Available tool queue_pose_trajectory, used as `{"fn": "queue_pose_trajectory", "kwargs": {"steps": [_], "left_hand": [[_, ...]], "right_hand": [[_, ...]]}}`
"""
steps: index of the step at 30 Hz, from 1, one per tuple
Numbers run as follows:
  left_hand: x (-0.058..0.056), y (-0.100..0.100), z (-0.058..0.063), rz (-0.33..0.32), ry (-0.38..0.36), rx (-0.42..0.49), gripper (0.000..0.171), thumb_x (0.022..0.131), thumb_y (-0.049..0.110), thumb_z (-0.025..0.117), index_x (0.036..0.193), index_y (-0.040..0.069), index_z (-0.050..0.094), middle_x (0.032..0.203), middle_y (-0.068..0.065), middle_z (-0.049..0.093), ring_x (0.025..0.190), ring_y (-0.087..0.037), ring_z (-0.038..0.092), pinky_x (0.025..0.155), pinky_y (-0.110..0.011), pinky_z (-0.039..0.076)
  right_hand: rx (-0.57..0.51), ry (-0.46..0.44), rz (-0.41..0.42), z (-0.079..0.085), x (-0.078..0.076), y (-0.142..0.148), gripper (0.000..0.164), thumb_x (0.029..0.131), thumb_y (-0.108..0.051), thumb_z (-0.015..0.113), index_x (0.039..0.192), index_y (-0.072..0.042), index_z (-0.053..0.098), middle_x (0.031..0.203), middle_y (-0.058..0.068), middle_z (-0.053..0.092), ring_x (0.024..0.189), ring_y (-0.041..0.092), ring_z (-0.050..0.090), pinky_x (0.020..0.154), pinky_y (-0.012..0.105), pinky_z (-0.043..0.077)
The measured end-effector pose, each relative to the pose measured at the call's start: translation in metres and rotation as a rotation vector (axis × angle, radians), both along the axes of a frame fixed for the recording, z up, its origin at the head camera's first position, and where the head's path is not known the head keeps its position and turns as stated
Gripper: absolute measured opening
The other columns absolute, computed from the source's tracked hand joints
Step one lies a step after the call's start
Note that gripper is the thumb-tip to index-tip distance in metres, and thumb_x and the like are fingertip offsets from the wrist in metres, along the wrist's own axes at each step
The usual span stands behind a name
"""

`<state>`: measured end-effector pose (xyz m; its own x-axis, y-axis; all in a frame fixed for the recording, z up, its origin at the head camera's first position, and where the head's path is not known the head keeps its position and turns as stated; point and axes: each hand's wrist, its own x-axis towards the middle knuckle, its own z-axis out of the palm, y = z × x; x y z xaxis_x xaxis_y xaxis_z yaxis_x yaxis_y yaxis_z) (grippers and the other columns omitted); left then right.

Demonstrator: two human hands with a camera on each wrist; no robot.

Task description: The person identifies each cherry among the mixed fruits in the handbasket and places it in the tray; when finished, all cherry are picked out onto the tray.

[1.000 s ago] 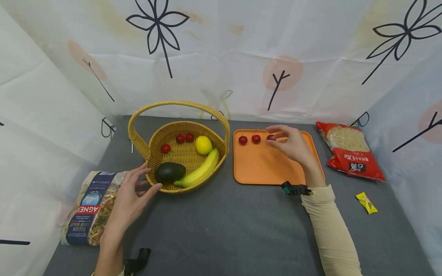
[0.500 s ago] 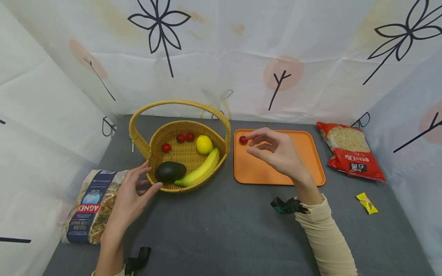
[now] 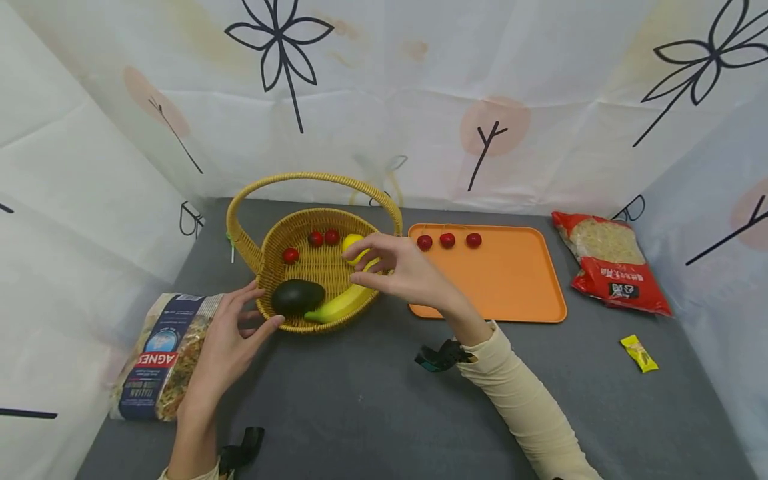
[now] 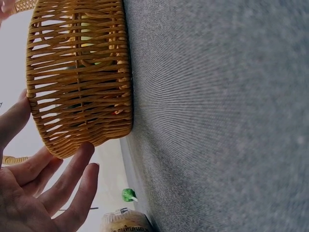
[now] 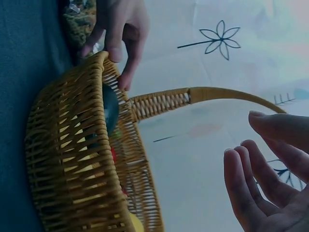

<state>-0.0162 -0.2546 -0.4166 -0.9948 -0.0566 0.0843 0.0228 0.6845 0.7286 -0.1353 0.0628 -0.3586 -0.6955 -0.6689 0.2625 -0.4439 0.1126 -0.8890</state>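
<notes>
My left hand rests at the near left of the yellow wicker basket, its thumb at the rim and fingers touching the wall. Over the basket's right side hovers my right hand, fingers loosely bent and apart, nothing between them. Inside the basket lie an avocado, a banana, a lemon partly hidden by my right hand, and three cherries. On the orange tray, three more cherries sit in a row near the back edge.
A bag of pasta lies left of my left hand. At the right are a red food bag and a small yellow packet. The basket's tall handle arches up behind. Printed cloth walls enclose the grey table.
My right hand has moved left from above the tray's cherries to above the basket, carrying nothing visible. The tray's three cherries show fully now. My left hand has stayed at the basket.
</notes>
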Motion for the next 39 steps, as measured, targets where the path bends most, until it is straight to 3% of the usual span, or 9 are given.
{"fn": "queue_pose_trajectory", "kwargs": {"steps": [4,8,12,18,26,33,39], "left_hand": [[0.000,0.000,0.000,0.001,-0.004,0.001,0.059,0.101,0.023,0.079,0.151,0.000,0.058,0.164,-0.023,0.045,0.117,-0.047,0.073,0.089,-0.057,0.066],[0.000,0.001,0.000,0.006,-0.007,-0.002,0.059,0.101,0.024,0.079,0.151,0.000,0.058,0.164,-0.023,0.046,0.117,-0.047,0.073,0.089,-0.058,0.066],[-0.001,0.001,-0.002,0.002,0.001,-0.007,0.059,0.102,0.024,0.079,0.150,-0.001,0.058,0.163,-0.023,0.047,0.116,-0.047,0.073,0.088,-0.058,0.066],[0.000,0.001,-0.001,0.000,0.005,0.004,0.058,0.101,0.022,0.079,0.151,-0.001,0.058,0.163,-0.023,0.046,0.116,-0.048,0.073,0.087,-0.057,0.066],[-0.001,0.001,-0.003,0.003,0.009,0.000,0.058,0.102,0.024,0.079,0.150,-0.001,0.058,0.163,-0.023,0.046,0.115,-0.048,0.073,0.087,-0.057,0.066],[-0.001,0.001,-0.002,0.002,-0.003,-0.003,0.059,0.103,0.025,0.078,0.151,-0.001,0.057,0.163,-0.023,0.046,0.117,-0.048,0.073,0.088,-0.058,0.065],[-0.001,0.001,-0.001,0.002,-0.005,-0.010,0.059,0.103,0.025,0.078,0.151,-0.001,0.057,0.164,-0.023,0.045,0.117,-0.048,0.073,0.089,-0.058,0.065]], "right_hand": [[0.026,-0.038,0.039,-0.002,-0.017,-0.024,0.031,0.098,-0.007,0.080,0.128,-0.004,0.074,0.129,0.014,0.075,0.111,0.028,0.075,0.096,0.038,0.067],[0.103,-0.018,0.047,-0.008,-0.038,-0.050,0.031,0.099,-0.011,0.080,0.128,-0.006,0.075,0.126,0.011,0.076,0.106,0.025,0.074,0.097,0.039,0.066],[0.177,-0.012,0.054,-0.018,-0.057,-0.075,0.032,0.100,-0.013,0.078,0.131,-0.006,0.074,0.129,0.013,0.075,0.115,0.026,0.074,0.102,0.033,0.063],[0.253,-0.103,0.078,-0.031,-0.078,-0.109,0.038,0.104,-0.016,0.075,0.137,0.000,0.069,0.142,0.020,0.070,0.134,0.032,0.066,0.102,0.030,0.061],[0.334,-0.326,0.129,-0.036,-0.084,-0.137,0.048,0.109,-0.015,0.066,0.152,0.003,0.055,0.151,0.027,0.059,0.121,0.044,0.073,0.103,0.047,0.064],[0.452,-0.415,0.132,-0.038,-0.085,-0.147,0.052,0.111,-0.018,0.062,0.159,-0.002,0.050,0.162,0.022,0.053,0.126,0.041,0.071,0.108,0.046,0.062],[0.460,-0.497,0.132,-0.041,-0.085,-0.146,0.052,0.111,-0.013,0.062,0.161,-0.005,0.050,0.168,0.020,0.049,0.135,0.038,0.067,0.116,0.047,0.057]]}}
